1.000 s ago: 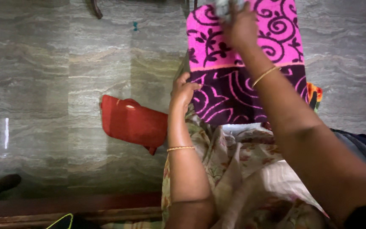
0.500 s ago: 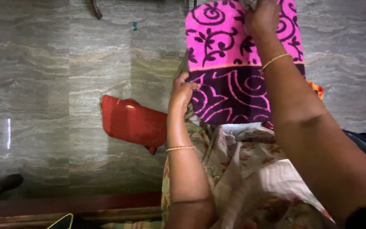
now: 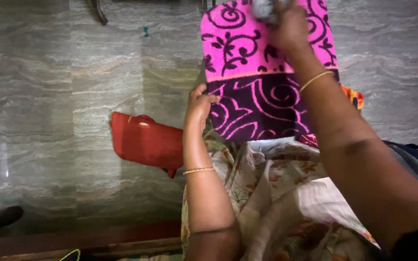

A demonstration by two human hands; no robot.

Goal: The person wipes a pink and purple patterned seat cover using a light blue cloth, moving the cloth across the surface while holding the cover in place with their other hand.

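A folded towel (image 3: 247, 72), bright pink on its far half and dark purple with pink swirls on its near half, lies across my lap. My left hand (image 3: 198, 103) grips its near left edge. My right hand (image 3: 289, 26) presses on the far pink part, closed on a small grey object (image 3: 263, 7) that is blurred and partly cut off by the top edge. Both wrists carry a thin gold bangle.
A red folded cloth (image 3: 145, 141) lies on the grey marble floor (image 3: 49, 96) to the left of my lap. Floral fabric (image 3: 276, 183) covers my legs. An orange patterned cloth (image 3: 355, 96) peeks out behind the towel. A dark wooden edge (image 3: 83, 237) runs along the bottom left.
My right hand has shifted back and forth over the far pink part of the towel. The left hand has kept its grip on the edge. The view has drifted slightly left.
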